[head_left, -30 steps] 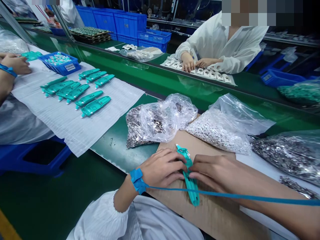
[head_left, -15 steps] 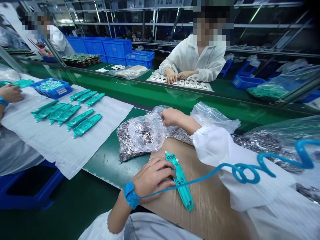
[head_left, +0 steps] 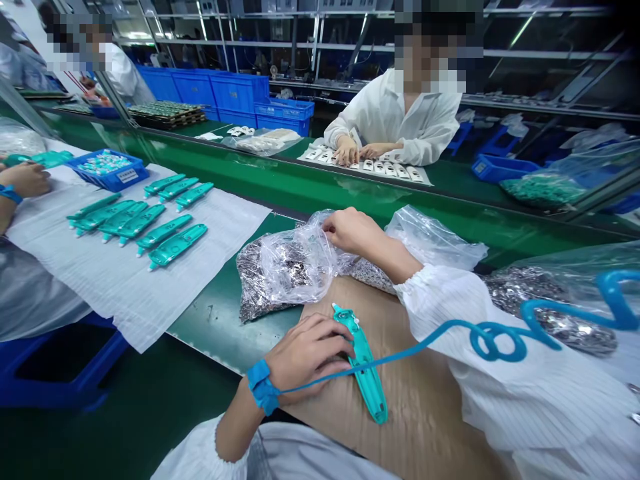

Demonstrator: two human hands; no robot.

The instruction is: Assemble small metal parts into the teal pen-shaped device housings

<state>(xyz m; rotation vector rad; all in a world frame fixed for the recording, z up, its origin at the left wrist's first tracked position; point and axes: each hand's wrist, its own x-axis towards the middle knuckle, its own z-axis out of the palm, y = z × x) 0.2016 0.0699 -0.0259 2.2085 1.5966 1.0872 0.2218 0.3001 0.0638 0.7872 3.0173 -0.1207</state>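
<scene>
My left hand (head_left: 305,353), with a blue wrist strap, lies curled on a brown cardboard sheet (head_left: 425,407) and holds a teal plastic housing (head_left: 364,367) against it. My right hand (head_left: 350,230) reaches forward into the opening of a clear plastic bag of small metal parts (head_left: 285,270); its fingers are bent and pinched at the bag's mouth, and what they hold is hidden. A coiled blue cord (head_left: 505,333) runs from the strap across my right sleeve.
Several teal housings (head_left: 140,217) lie on a white sheet (head_left: 125,280) to the left, beside a blue bin (head_left: 107,170). More bags of metal parts (head_left: 550,307) sit at right. A person in white (head_left: 400,120) works across the green belt (head_left: 300,183); another person's hand (head_left: 25,180) is far left.
A second ago both hands were on the teal housing. My right hand has since left it and reached into the bag, where it has stayed; my left still holds the housing.
</scene>
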